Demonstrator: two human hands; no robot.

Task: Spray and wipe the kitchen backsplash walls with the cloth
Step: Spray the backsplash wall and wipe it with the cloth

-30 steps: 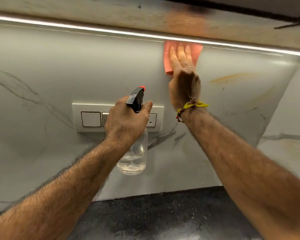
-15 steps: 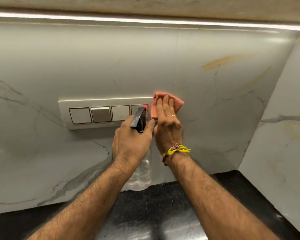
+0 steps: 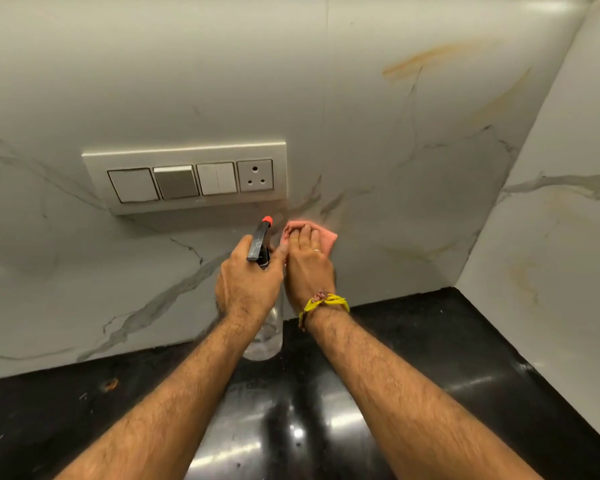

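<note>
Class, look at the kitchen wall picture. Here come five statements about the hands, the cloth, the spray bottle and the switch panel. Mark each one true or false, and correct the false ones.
1. The right hand presses the pink cloth against the backsplash. True.
2. The left hand grips the spray bottle. True.
3. The cloth lies on the black countertop. False: it is on the wall, above the countertop.
4. The cloth covers the socket on the switch panel. False: it sits below the panel's right end, and the socket shows uncovered.
5. A yellow band is on the left wrist. False: it is on the right wrist.
</note>
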